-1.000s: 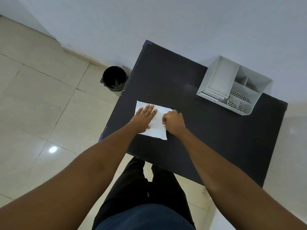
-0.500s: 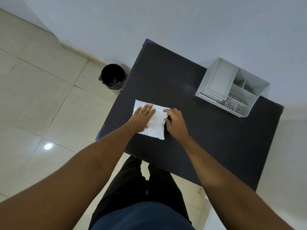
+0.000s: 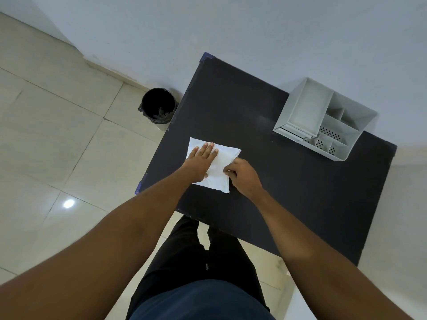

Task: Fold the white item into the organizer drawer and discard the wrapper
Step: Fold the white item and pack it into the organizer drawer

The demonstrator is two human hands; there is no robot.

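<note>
Fingers of the left hand [image 3: 201,163] press flat, slightly spread, on the white cloth [image 3: 219,172]; the right hand [image 3: 242,176] pinches its right edge. The cloth lies on the table [image 3: 288,192], well apart from the organizer [image 3: 323,118].

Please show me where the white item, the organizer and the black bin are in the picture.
white item [image 3: 220,167]: head view, on its bare middle between the two hands.
organizer [image 3: 305,112]: head view, on the floor of its large compartment.
black bin [image 3: 157,105]: head view, on its dark opening.
</note>
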